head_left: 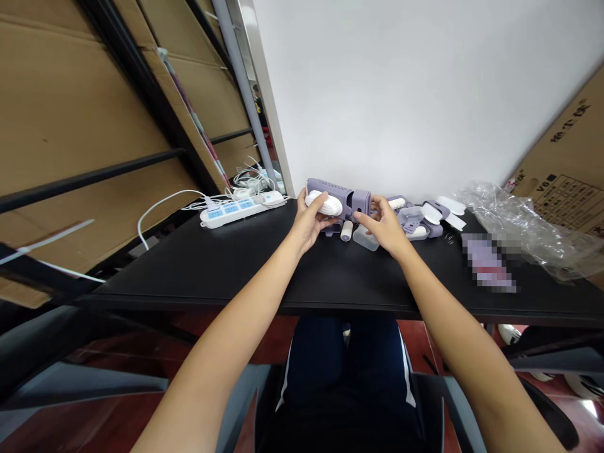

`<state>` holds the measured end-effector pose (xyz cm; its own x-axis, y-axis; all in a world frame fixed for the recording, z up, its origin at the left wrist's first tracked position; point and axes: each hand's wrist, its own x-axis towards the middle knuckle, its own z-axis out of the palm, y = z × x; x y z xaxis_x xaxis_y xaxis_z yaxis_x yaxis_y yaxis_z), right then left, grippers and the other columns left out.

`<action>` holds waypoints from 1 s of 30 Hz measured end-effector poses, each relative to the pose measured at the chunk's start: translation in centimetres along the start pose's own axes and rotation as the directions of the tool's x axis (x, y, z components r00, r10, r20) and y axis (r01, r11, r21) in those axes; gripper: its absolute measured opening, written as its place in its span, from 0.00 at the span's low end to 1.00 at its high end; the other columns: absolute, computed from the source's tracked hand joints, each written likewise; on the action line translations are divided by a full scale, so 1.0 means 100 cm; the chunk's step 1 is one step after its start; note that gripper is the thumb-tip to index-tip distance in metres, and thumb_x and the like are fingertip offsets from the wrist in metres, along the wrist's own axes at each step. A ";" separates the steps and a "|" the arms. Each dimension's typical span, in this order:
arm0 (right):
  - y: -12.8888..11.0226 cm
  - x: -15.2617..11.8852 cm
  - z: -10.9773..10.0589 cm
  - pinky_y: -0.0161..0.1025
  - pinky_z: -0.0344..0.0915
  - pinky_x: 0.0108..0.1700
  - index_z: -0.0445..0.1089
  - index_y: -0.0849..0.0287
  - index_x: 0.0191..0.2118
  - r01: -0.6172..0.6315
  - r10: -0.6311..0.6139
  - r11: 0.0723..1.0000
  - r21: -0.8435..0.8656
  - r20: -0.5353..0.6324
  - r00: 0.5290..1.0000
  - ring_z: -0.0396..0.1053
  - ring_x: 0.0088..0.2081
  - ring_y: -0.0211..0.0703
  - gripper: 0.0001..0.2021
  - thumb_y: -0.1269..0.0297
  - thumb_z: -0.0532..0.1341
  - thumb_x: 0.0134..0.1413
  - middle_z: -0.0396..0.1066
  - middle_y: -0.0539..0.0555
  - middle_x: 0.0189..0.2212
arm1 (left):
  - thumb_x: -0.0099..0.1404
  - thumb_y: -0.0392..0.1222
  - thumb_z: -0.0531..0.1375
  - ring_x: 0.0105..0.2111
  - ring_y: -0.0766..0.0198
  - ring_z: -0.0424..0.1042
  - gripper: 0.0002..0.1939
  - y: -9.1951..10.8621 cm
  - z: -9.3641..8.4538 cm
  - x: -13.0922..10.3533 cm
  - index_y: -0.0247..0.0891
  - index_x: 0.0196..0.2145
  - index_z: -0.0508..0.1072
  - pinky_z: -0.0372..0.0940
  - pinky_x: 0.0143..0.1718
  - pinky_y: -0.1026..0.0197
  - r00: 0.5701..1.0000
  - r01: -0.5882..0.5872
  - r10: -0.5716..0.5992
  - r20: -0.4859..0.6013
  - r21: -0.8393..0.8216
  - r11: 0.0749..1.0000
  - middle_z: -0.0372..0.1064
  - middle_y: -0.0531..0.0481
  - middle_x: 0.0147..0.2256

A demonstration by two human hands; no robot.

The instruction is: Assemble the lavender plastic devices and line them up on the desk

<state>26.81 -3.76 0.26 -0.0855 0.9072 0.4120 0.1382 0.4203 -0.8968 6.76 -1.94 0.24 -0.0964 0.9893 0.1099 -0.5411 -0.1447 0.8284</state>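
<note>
Near the back of the black table, my left hand (309, 221) is closed around a white ribbed oval piece (325, 204), thumb on top, against a purple perforated housing (329, 187). My right hand (383, 225) grips a purple end piece (362, 202) at the right side of that housing, with thumb and fingers on it. A small white cylinder (346, 231) hangs or stands just below, between the hands. Beside my right hand lies a clear plastic tray (365, 239).
Purple and white parts (431, 214) lie to the right, near a crumpled clear bag (533, 226) and a pixelated flat item (488, 263). A white power strip (240, 209) with cables sits at the left. A white wall (401, 94) rises behind; a cardboard box (561, 170) leans at right.
</note>
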 end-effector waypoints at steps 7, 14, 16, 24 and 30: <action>0.000 0.000 -0.002 0.43 0.72 0.41 0.67 0.51 0.52 -0.025 0.025 1.000 -0.003 0.020 0.999 0.72 0.40 0.44 0.28 0.47 0.72 0.49 0.74 0.55 0.51 | 0.56 0.46 0.76 0.38 0.60 0.79 0.44 0.002 0.001 0.000 0.53 0.66 0.62 0.80 0.43 0.52 1.000 -0.019 0.019 0.000 0.016 1.000 0.75 0.50 0.48; 0.004 0.000 -0.001 0.44 0.74 0.42 0.67 0.52 0.53 -0.017 0.018 1.000 -0.020 0.035 0.999 0.74 0.40 0.44 0.28 0.48 0.71 0.51 0.76 0.57 0.52 | 0.56 0.44 0.77 0.41 0.58 0.81 0.46 0.000 0.001 0.001 0.55 0.67 0.60 0.80 0.45 0.49 1.000 -0.008 0.008 -0.028 0.000 1.000 0.75 0.49 0.51; 0.005 0.000 0.000 0.44 0.75 0.42 0.67 0.52 0.53 -0.018 0.019 1.000 -0.021 0.041 0.999 0.74 0.39 0.43 0.27 0.48 0.71 0.51 0.76 0.57 0.52 | 0.56 0.45 0.77 0.41 0.58 0.81 0.47 -0.002 0.001 0.001 0.54 0.67 0.60 0.81 0.45 0.49 0.999 -0.010 0.010 -0.035 -0.003 1.000 0.75 0.48 0.52; 0.011 0.002 -0.001 0.44 0.74 0.43 0.66 0.53 0.55 -0.004 0.008 0.997 -0.074 0.046 0.999 0.73 0.41 0.44 0.27 0.49 0.69 0.52 0.75 0.57 0.53 | 0.57 0.44 0.76 0.44 0.57 0.81 0.48 -0.005 0.002 0.002 0.56 0.68 0.57 0.81 0.45 0.47 0.998 -0.046 0.046 -0.054 0.006 0.999 0.73 0.47 0.57; 0.014 0.003 0.000 0.46 0.74 0.45 0.66 0.54 0.57 0.024 -0.021 0.994 -0.111 0.025 0.999 0.74 0.41 0.45 0.27 0.51 0.69 0.54 0.75 0.58 0.53 | 0.58 0.44 0.76 0.44 0.57 0.81 0.46 -0.007 0.002 0.003 0.54 0.68 0.57 0.82 0.44 0.47 0.997 -0.046 0.045 -0.056 -0.003 0.999 0.72 0.46 0.57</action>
<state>26.96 -2.89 -0.92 -0.1131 0.8971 0.4270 0.2450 0.4417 -0.8631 7.28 -1.59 -0.18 -0.1674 0.9790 0.1165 -0.5383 -0.1898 0.8211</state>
